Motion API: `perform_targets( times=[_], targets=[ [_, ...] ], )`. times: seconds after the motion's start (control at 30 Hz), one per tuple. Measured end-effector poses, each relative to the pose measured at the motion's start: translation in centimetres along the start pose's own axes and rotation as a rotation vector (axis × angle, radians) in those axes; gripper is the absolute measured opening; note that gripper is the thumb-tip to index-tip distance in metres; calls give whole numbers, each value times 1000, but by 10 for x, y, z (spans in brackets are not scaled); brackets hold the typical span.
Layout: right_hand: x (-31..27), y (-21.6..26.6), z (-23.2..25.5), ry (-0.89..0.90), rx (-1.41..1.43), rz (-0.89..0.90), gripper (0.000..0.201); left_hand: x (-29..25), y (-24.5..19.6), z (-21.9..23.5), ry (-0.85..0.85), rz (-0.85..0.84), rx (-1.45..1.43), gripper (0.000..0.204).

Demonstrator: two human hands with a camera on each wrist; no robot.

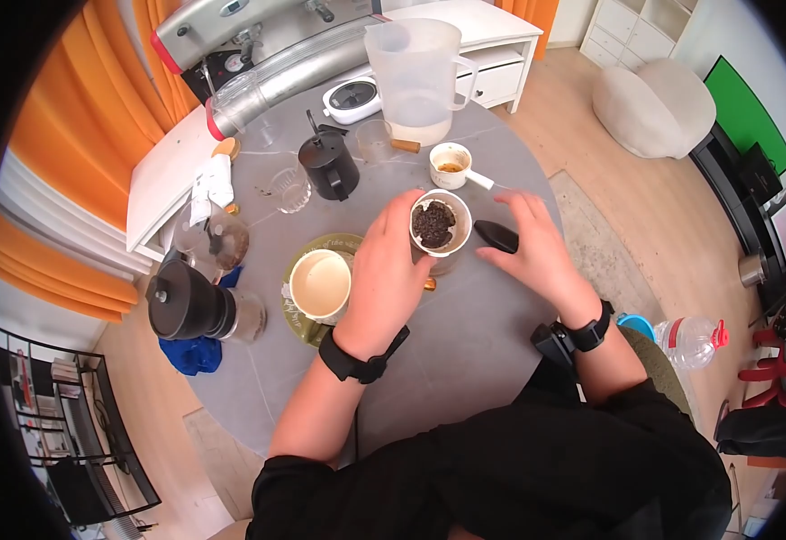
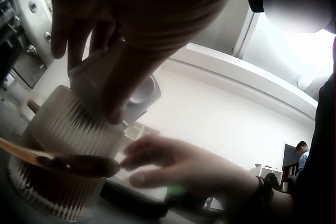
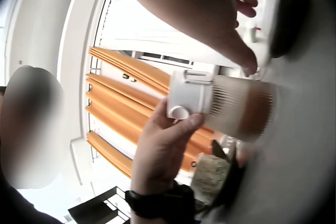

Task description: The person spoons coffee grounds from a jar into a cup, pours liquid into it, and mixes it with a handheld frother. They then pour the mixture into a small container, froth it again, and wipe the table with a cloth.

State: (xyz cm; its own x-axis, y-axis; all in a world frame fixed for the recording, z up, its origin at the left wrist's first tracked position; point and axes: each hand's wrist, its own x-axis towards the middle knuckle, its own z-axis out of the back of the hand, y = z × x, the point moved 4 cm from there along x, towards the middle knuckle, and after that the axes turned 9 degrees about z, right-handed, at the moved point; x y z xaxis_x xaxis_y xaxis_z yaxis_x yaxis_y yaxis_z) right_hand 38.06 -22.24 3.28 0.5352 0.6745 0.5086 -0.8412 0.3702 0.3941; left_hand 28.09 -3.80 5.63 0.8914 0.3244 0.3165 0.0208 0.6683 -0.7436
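Left hand (image 1: 379,265) is gripping dripper (image 3: 191,98) over glass (image 3: 233,106), probably steadying it; right hand (image 1: 542,256) is hovering beside, fingers apart, gripping nothing

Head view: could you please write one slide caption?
Left hand grips a white dripper holding dark grounds; right hand beside it.

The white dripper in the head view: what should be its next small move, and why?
Probably, the left hand should lift the white dripper away from the ribbed glass: this hand grips the dripper, dark grounds lie inside, and brown liquid stands in the glass below.
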Motion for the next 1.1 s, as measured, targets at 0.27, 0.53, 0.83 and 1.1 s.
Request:
perform_targets(
  times=[0.27, 0.53, 0.83, 1.1],
  targets=[
    [38, 46, -8, 42, 288, 342, 84, 0, -3, 4, -9, -58, -43, 60],
    [41, 41, -7, -38, 364, 188, 79, -1, 5, 29, -10, 47, 104, 69],
    [45, 37, -17, 0, 424, 165, 79, -10, -4, 93, -30, 142, 180, 29],
    [42, 41, -22, 27, 412, 118, 78, -24, -24, 124, -76, 179, 179, 19]
  ],
)
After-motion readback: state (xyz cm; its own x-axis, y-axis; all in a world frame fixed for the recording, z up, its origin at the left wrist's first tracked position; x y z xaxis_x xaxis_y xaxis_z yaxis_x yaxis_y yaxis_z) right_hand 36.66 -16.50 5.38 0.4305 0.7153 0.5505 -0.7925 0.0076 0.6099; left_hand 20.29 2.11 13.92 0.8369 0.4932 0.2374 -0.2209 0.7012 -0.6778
